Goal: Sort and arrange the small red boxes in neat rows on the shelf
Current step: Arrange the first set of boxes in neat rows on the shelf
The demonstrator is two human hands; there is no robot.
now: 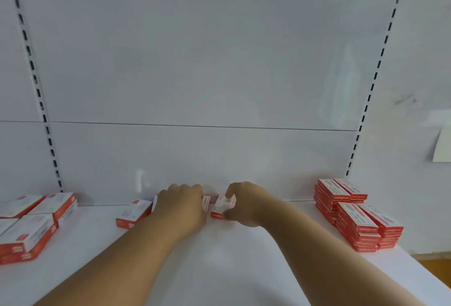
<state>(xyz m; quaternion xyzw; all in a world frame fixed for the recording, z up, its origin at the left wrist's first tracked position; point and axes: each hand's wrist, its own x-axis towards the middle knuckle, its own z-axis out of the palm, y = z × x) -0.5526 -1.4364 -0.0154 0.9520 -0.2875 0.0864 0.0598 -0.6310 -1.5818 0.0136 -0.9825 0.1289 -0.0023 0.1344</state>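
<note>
Boxes first: the loose small red boxes sit at the back of the white shelf (219, 264), at about twelve o'clock from my viewpoint, hard against the back panel (195, 86). My right hand (240, 204) is clamped on one box (223, 205), fingers over its top and thumb on its near edge, and the box looks tilted, with its near end on the shelf. My left hand (181, 204) is laid palm-down over another box (206, 202); only that box's right end shows, so I cannot tell whether the fingers grip it or merely rest on it.

To do this step well, I judge the held box should be lowered flat, its long side squared to the neighbour under my left hand, then both pushed back together so their faces line up. The left hand should steady the neighbour while the right closes the gap.

A further box (134, 214) lies askew at ten o'clock from the hands and will need straightening. The finished stacks (353, 215) stand at three o'clock, and larger cartons (31, 225) at nine o'clock are cut off by the frame.

Print on every box is blurred. What lies beneath my left palm is hidden.
</note>
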